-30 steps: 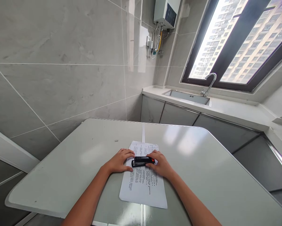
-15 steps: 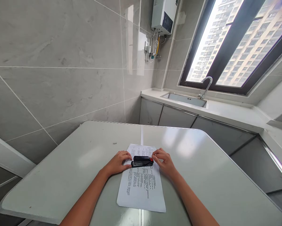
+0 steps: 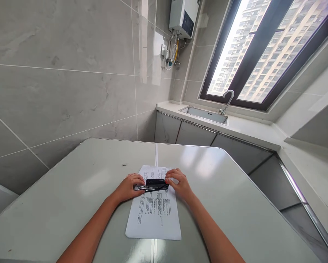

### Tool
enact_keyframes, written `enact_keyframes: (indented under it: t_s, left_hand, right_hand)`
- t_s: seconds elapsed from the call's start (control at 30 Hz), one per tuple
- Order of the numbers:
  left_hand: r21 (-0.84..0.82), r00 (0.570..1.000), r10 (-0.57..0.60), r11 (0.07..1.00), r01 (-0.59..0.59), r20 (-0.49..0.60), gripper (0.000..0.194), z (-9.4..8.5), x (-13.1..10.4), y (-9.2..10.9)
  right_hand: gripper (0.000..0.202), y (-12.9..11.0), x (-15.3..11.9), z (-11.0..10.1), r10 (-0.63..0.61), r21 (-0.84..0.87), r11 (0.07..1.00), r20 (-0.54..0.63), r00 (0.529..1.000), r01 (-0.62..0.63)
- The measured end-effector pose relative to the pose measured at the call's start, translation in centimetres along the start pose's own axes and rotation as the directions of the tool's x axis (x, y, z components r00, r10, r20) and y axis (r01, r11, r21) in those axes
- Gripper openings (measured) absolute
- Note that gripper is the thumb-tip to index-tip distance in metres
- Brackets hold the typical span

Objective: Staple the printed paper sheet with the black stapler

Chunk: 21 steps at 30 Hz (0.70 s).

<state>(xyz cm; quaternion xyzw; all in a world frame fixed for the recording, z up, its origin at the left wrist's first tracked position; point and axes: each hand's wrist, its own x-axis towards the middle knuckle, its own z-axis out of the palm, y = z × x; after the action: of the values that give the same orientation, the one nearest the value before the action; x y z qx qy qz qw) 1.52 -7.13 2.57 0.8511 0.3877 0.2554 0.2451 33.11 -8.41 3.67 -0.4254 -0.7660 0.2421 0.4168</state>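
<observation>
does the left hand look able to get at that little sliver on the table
Probably yes: the little sliver lies just beyond the left hand, with nothing seen between them, though that hand is on the stapler and might need freeing.

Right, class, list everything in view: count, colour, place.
Stapler: one, mostly black, between hands
Paper: sheets uncountable, white, under stapler
Scrap: one, greyish, beyond paper
Table: one, pale grey, foreground
Counter: one, white, far right
Cabinets: several, grey, below counter
Sink: one, grey, in counter
Tap: one, silver, behind sink
Window: one, dark-framed, above sink
Heater: one, white, upper wall
Walls: several, grey, behind
Left hand: one, stapler's left end
Right hand: one, stapler's right end
</observation>
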Motion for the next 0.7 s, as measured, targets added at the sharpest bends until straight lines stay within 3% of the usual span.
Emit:
enact_keyframes:
  t_s: [0.1,0.13,0.2,0.27,0.37,0.43,0.5,0.57,0.63,0.7]
  left_hand:
    - [-0.019,1.0,0.006,1.0,-0.006,-0.005,0.024,-0.2,0.0,0.2]
    - [-0.021,1.0,0.002,1.0,-0.002,-0.003,0.024,-0.2,0.0,0.2]
    - [-0.026,1.0,-0.014,1.0,0.014,0.005,0.025,-0.4,-0.2,0.3]
    - [-0.054,0.999,-0.038,0.998,0.038,0.015,0.032,-0.5,-0.3,0.4]
    - [-0.192,0.99,-0.116,0.976,0.099,-0.076,0.055,-0.6,-0.2,0.9]
    - [-0.404,0.947,-0.249,0.902,0.149,-0.205,0.057,-0.4,0.2,1.4]
    - [-0.714,0.87,-0.436,0.683,0.153,-0.231,0.053,-0.3,0.7,1.8]
    - [-0.942,0.834,-0.55,0.305,0.138,-0.056,0.054,-0.2,1.0,2.0]
    - [-0.981,0.845,-0.502,-0.04,0.189,0.183,0.056,-0.3,1.1,1.8]
    - [-0.942,0.85,-0.412,-0.217,0.257,0.327,0.057,-0.4,1.0,1.5]
  right_hand:
    - [0.06,-0.7,0.0,1.9,0.002,0.016,1.0,0.082,0.997,-0.003]
    - [0.067,-0.8,0.0,2.5,0.0,-0.003,1.0,0.13,0.992,0.0]
    - [0.054,-1.0,-0.1,3.5,0.009,-0.053,0.999,0.178,0.984,0.0]
    - [0.037,-1.0,-0.2,3.9,0.025,-0.072,0.997,0.146,0.989,-0.015]
    - [0.031,-1.0,-0.3,3.6,0.01,-0.018,1.0,-0.011,1.0,-0.01]
    - [0.032,-1.3,-0.3,3.3,-0.037,-0.013,0.999,-0.158,0.987,0.035]
    - [0.031,-1.9,-0.2,3.2,-0.141,-0.091,0.988,-0.236,0.961,0.123]
    - [0.034,-2.6,-0.3,3.4,-0.27,-0.205,0.951,-0.175,0.947,0.234]
    - [0.039,-3.2,-0.5,3.9,-0.359,-0.285,0.898,-0.035,0.933,0.335]
    - [0.041,-3.4,-0.7,4.4,-0.393,-0.33,0.858,0.071,0.917,0.393]
